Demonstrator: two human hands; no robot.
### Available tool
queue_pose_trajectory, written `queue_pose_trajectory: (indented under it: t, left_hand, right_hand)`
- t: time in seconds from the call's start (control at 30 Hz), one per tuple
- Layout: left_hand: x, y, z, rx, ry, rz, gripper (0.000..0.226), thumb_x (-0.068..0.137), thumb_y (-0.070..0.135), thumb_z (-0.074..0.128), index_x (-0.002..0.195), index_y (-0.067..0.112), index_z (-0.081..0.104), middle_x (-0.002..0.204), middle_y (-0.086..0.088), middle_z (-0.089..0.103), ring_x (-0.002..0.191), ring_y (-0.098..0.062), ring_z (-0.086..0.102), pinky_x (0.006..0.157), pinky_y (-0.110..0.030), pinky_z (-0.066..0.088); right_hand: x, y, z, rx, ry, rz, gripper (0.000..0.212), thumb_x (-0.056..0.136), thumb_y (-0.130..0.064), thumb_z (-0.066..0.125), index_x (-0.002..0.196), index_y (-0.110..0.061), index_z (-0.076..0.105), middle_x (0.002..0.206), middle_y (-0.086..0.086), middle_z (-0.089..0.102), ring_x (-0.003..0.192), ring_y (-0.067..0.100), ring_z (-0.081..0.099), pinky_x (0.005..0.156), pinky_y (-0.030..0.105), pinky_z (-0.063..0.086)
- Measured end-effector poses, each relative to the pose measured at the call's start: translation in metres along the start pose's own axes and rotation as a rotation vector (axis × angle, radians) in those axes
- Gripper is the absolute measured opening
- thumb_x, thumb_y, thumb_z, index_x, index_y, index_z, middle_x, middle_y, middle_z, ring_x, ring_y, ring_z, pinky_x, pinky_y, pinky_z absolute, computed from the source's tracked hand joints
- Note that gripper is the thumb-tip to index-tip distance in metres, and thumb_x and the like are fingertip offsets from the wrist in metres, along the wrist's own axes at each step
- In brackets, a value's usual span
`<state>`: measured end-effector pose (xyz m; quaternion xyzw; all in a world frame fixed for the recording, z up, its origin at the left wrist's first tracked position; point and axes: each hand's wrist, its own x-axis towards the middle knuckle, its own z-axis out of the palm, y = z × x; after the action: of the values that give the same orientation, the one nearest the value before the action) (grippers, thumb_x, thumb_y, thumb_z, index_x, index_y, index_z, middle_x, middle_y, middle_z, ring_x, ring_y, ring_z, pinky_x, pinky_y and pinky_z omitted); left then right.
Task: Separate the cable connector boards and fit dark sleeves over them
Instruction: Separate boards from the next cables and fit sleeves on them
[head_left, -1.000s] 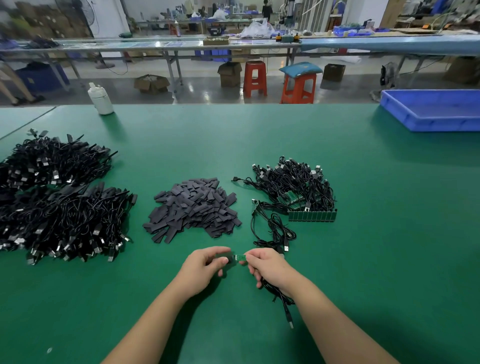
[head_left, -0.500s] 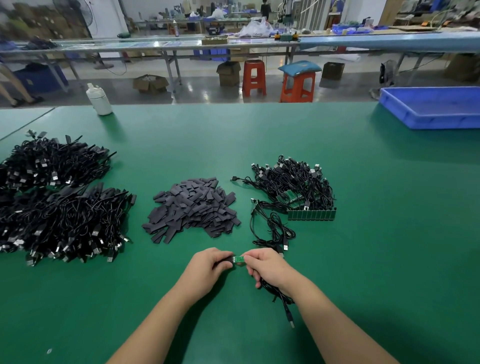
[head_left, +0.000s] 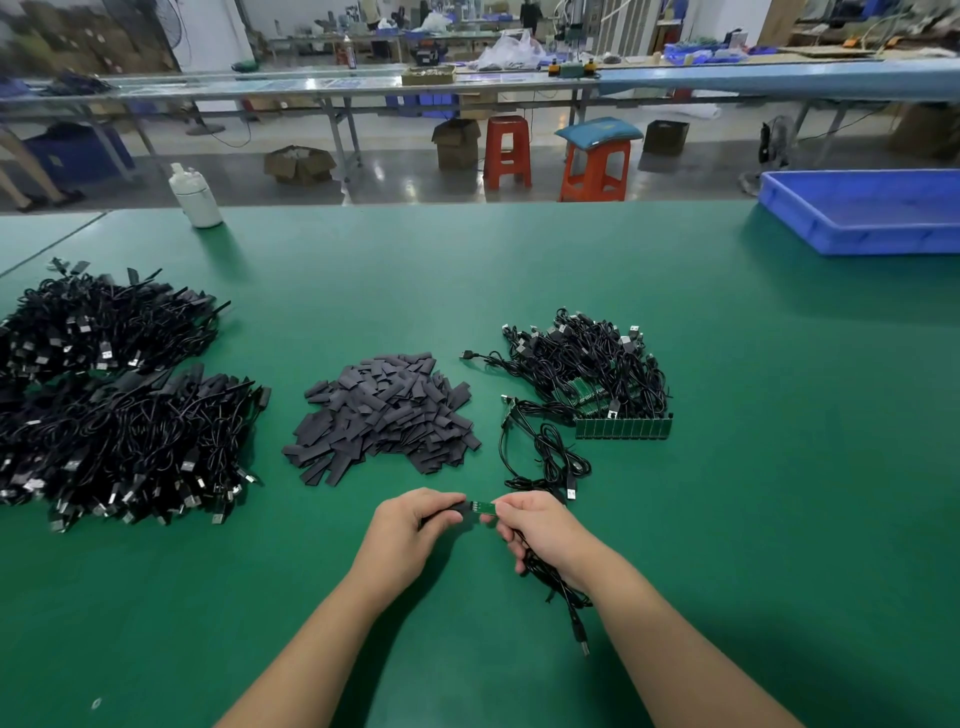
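Note:
My left hand (head_left: 410, 530) pinches a dark sleeve (head_left: 451, 511) at its right end. My right hand (head_left: 540, 530) pinches a small green connector board (head_left: 483, 507), whose black cable (head_left: 558, 592) trails back under my wrist. The sleeve's mouth meets the board's left tip. Behind my hands lies a heap of loose dark sleeves (head_left: 384, 415). To its right sits a bundle of cables (head_left: 587, 364) with a joined strip of green boards (head_left: 623, 428) at its front, and one loose cable (head_left: 545, 457).
Two large piles of black cables (head_left: 119, 395) fill the left of the green table (head_left: 779, 467). A blue tray (head_left: 862, 213) stands at the far right and a white bottle (head_left: 195, 197) at the far left edge.
The sleeve in my left hand has closed up on the green board; less of the board shows between my fingers. Both hands stay in the same spot.

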<state>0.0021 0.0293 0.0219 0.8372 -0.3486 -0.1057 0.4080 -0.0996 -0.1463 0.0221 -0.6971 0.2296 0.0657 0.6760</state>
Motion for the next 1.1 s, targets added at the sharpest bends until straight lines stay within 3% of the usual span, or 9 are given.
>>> queue_pose_trajectory:
  t: [0.1,0.3,0.5,0.7,0.87,0.97,1.1]
  left_hand:
    - [0.0,-0.002,0.0,0.005,-0.017,-0.013,0.022,0.089,0.019,0.071,0.11,0.025,0.075,0.101,0.022,0.07,0.096,0.01,0.06,0.087,-0.005,0.041]
    - [0.001,0.0,0.001,-0.024,0.001,-0.021,0.024,0.088,0.018,0.072,0.11,0.025,0.075,0.1,0.024,0.069,0.097,0.014,0.059,0.086,-0.002,0.04]
    - [0.001,-0.002,0.003,-0.071,-0.007,-0.078,0.026,0.087,0.019,0.073,0.112,0.025,0.074,0.107,0.019,0.071,0.1,0.013,0.059,0.088,-0.002,0.039]
    - [0.001,-0.002,-0.001,0.022,-0.091,0.033,0.027,0.086,0.012,0.073,0.111,0.023,0.075,0.095,0.026,0.068,0.094,0.01,0.06,0.086,-0.006,0.042]
    - [0.003,-0.001,-0.001,0.073,-0.088,0.063,0.026,0.087,0.016,0.072,0.112,0.023,0.074,0.098,0.022,0.069,0.095,0.008,0.06,0.088,-0.007,0.042]
    - [0.003,0.003,0.001,0.128,-0.108,0.074,0.024,0.09,0.02,0.069,0.113,0.023,0.073,0.099,0.014,0.071,0.093,-0.001,0.063,0.087,-0.017,0.046]
    - [0.004,0.009,0.002,0.288,-0.162,0.123,0.015,0.095,0.025,0.061,0.107,0.026,0.071,0.093,0.007,0.067,0.086,-0.013,0.061,0.08,-0.029,0.048]
  right_hand:
    - [-0.001,0.0,0.0,-0.006,-0.002,-0.008,0.027,0.103,-0.019,0.046,0.096,-0.007,0.07,0.06,-0.006,0.05,0.047,0.008,0.044,0.048,0.026,0.049]
    - [-0.002,0.001,0.001,-0.038,0.009,-0.031,0.028,0.103,-0.019,0.048,0.1,0.001,0.067,0.058,-0.008,0.05,0.047,0.008,0.044,0.048,0.027,0.05]
    - [-0.002,0.001,0.002,-0.077,0.005,-0.044,0.026,0.103,-0.019,0.048,0.096,-0.006,0.069,0.057,-0.009,0.051,0.046,0.008,0.045,0.049,0.027,0.05]
    - [-0.003,0.001,0.003,-0.077,0.013,-0.04,0.029,0.104,-0.016,0.046,0.098,0.004,0.065,0.059,-0.005,0.051,0.044,0.008,0.044,0.047,0.026,0.05]
    - [-0.003,0.002,0.003,-0.091,0.004,-0.035,0.032,0.104,-0.018,0.045,0.093,0.005,0.064,0.059,-0.004,0.052,0.046,0.009,0.045,0.048,0.027,0.051]
    - [-0.003,0.001,0.003,-0.105,-0.014,-0.04,0.034,0.104,-0.019,0.045,0.079,-0.003,0.061,0.056,-0.004,0.054,0.046,0.009,0.045,0.051,0.03,0.053]
    - [-0.007,-0.003,0.004,-0.139,-0.052,-0.034,0.033,0.105,-0.018,0.042,0.078,-0.011,0.059,0.053,-0.009,0.055,0.044,0.007,0.046,0.049,0.024,0.05]
